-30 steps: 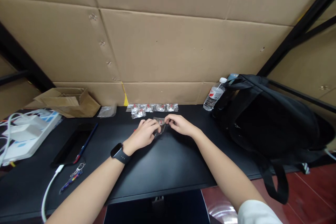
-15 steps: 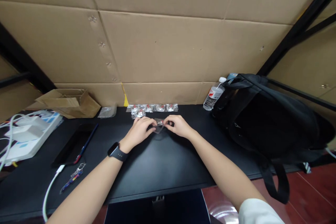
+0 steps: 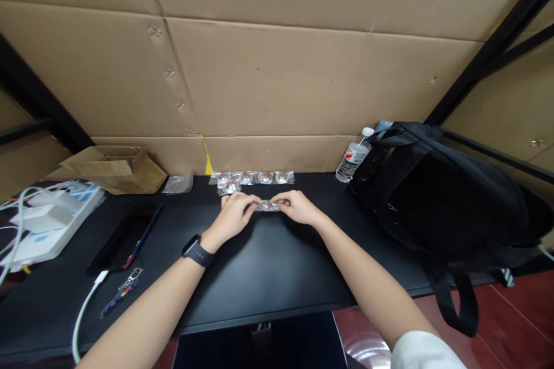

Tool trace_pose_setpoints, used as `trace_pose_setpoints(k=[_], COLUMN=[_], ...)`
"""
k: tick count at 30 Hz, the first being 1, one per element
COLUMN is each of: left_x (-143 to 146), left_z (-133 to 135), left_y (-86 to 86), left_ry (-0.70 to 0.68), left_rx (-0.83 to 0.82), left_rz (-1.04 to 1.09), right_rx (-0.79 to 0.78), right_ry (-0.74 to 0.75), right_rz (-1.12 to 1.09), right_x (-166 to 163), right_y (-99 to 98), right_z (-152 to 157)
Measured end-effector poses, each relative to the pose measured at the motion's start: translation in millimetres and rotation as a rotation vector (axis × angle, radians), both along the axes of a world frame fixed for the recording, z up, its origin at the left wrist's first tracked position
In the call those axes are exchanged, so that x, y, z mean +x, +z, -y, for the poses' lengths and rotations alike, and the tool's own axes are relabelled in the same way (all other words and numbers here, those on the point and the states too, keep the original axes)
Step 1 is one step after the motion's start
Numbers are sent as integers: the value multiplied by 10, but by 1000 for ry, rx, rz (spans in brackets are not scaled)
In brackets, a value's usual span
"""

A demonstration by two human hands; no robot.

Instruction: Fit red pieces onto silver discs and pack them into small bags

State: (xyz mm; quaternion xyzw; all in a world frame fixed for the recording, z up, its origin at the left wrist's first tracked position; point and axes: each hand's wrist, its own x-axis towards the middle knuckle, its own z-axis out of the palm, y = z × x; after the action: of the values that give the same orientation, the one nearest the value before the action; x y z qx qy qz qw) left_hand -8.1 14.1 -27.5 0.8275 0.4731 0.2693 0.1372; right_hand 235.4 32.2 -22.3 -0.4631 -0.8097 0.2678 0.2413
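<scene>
Brown cardboard panels (image 3: 268, 81) form the wall closing off the far side of your work area. Against them stands the black desktop (image 3: 268, 277), whose near edge runs across the frame below your wrists; open surface extends from your fingertips back to that edge, between your two forearms. On your right, the black backpack (image 3: 445, 202) bounds the working room, its strap hanging over the near edge. On your left, the limits are the paper bag (image 3: 112, 172) at the wall, the white power strip (image 3: 47, 236), and the dark phone (image 3: 121, 242). Your left forearm enters from the lower left, with a watch (image 3: 198, 249) at the wrist; your right forearm enters from the lower right. Your left hand (image 3: 234, 213) is palm down, thumb and fingers closed on one end of the work piece; your right hand (image 3: 296, 206) mirrors it, pinching the opposite end. Just beyond, a group of wrapped packets (image 3: 246, 177) lies along the wall, the foremost just beside your left fingers. The work piece, a transparent packet (image 3: 267, 206) with red showing inside, sits between your fingertips, its long axis running left to right, roughly parallel to the wall. Contact with the desktop cannot be determined.
</scene>
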Motion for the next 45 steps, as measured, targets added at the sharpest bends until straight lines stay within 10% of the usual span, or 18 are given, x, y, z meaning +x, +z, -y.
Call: trace_pose_setpoints(k=[10, 24, 31, 36, 40, 45], left_x=[78, 54, -87, -99, -329, -802], left_z=[94, 51, 162, 84, -170, -339], left_y=[-70, -20, 35, -84, -77, 113], left_ry=[-12, 155, -237, -77, 61, -86], left_rx=[172, 100, 62, 88, 56, -40], left_rz=[-202, -119, -341, -360, -286, -238], right_rx=[237, 34, 103, 133, 156, 194], right_ry=[42, -66, -75, -120, -163, -106], right_rz=[218, -59, 15, 85, 153, 316], right_x=[-54, -114, -78, 16, 161, 446], right_y=[-67, -103, -85, -21, 73, 179], right_z=[52, 24, 22, -15, -46, -82])
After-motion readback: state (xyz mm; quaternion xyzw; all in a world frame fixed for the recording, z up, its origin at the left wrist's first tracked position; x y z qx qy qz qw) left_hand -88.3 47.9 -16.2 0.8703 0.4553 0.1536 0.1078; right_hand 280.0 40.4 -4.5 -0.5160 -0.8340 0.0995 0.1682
